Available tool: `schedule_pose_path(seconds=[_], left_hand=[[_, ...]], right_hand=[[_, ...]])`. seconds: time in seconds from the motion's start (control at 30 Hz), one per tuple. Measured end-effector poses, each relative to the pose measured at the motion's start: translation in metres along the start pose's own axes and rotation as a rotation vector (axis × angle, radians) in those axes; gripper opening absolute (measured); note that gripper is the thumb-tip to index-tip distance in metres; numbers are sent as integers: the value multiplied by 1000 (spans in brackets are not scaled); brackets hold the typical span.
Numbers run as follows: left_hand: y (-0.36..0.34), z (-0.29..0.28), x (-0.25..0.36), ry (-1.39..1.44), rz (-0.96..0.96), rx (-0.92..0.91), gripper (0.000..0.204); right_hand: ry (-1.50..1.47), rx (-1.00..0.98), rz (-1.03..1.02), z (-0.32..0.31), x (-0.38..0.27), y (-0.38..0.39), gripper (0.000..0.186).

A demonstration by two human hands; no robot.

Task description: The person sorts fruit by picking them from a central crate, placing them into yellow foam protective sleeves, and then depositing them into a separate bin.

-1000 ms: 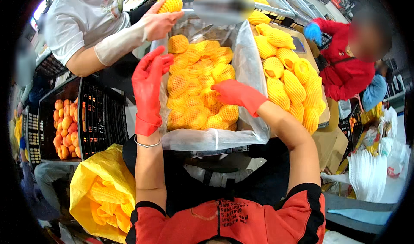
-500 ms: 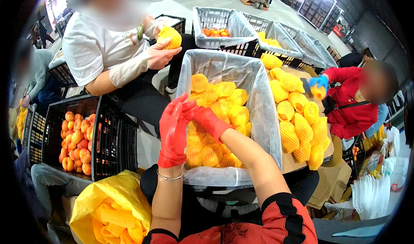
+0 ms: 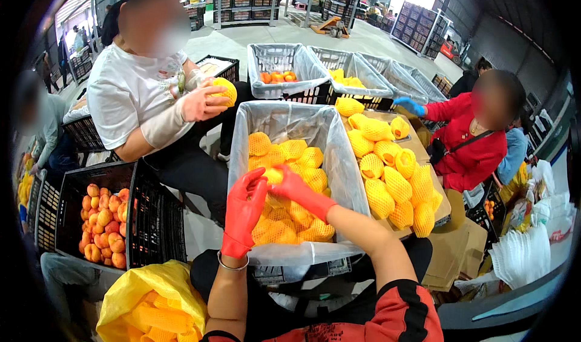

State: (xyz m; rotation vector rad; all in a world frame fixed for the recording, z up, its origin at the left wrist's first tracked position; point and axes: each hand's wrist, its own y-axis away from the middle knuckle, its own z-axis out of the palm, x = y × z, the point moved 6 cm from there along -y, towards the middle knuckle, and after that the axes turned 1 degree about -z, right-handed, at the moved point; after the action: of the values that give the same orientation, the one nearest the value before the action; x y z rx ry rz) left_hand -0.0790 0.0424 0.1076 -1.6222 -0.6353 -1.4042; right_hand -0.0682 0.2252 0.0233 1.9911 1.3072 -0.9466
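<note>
Both my hands wear red rubber gloves and are over a crate (image 3: 339,121) lined with clear plastic. Inside it lie several fruits in yellow foam nets (image 3: 293,149). My left hand (image 3: 245,206) is upright, its fingers apart and slightly curved, with nothing visible in its grip. Close beside it, my right hand (image 3: 298,191) reaches in from the right, thumb and fingers around a yellow-netted fruit (image 3: 273,175); the glove partly hides this fruit. More yellow-netted fruits (image 3: 397,186) are heaped on cardboard right of the crate.
Bare peaches (image 3: 106,224) fill a black crate (image 3: 160,215) at left. A yellow sack (image 3: 151,299) of foam nets stands at lower left. A co-worker in white (image 3: 136,94) holds a netted fruit; another in red (image 3: 469,127) reaches out. Lined crates (image 3: 287,64) stand behind.
My view has tilted up, so the scene sits lower and further left. My hands have separated slightly, and a yellow-netted fruit shows between them. The co-worker in red has stretched an arm out, its glove empty.
</note>
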Motion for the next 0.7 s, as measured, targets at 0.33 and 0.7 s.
schedule_pose_path(seconds=[0.33, 0.7], left_hand=[[14, 20, 45, -22, 232, -112, 69], [5, 16, 52, -706, 516, 100, 48]], right_hand=[[-1119, 69, -394, -53, -87, 61, 54], [-1802, -252, 111, 13, -66, 56, 61]])
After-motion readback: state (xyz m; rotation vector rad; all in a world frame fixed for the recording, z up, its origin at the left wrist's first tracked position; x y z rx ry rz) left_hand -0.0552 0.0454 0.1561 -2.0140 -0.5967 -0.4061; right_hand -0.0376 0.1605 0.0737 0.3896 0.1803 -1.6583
